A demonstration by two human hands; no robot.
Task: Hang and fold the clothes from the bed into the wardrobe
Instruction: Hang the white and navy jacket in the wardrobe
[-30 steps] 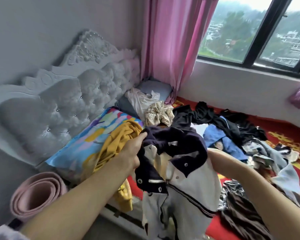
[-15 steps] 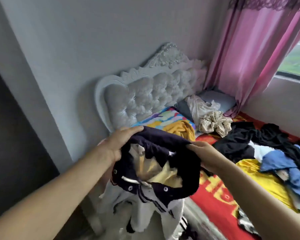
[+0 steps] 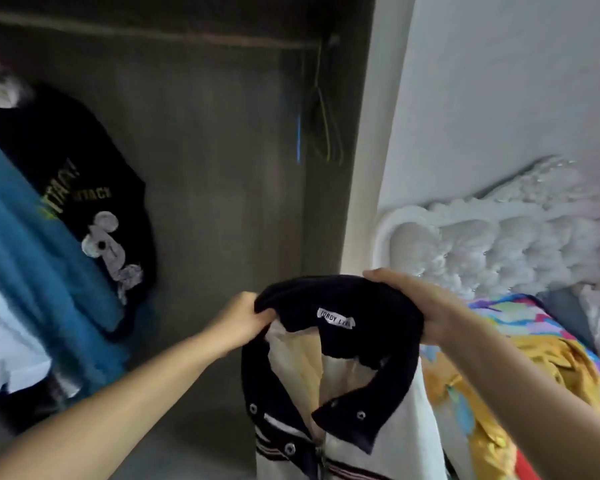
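I hold up a white jacket with a dark navy collar [image 3: 340, 306] and snap buttons in front of the open wardrobe [image 3: 222, 168]. My left hand [image 3: 239, 320] grips the collar's left end. At the collar's right end my right hand [image 3: 416, 306] holds it with fingers curled over the top. A white label shows inside the collar. The jacket's body hangs down out of the frame. Inside the wardrobe, empty wire hangers [image 3: 323, 126] hang from the rail [image 3: 153, 34] at its right end.
A black printed T-shirt [image 3: 94, 195] and a blue garment [image 3: 32, 244] hang at the wardrobe's left. To the right are the white tufted headboard [image 3: 499, 244], a colourful pillow [image 3: 513, 313] and a yellow garment [image 3: 551, 368] on the bed.
The view has swung left from the bed to the wardrobe. Both hands still hold the jacket by its collar, now spread wider with the label showing.
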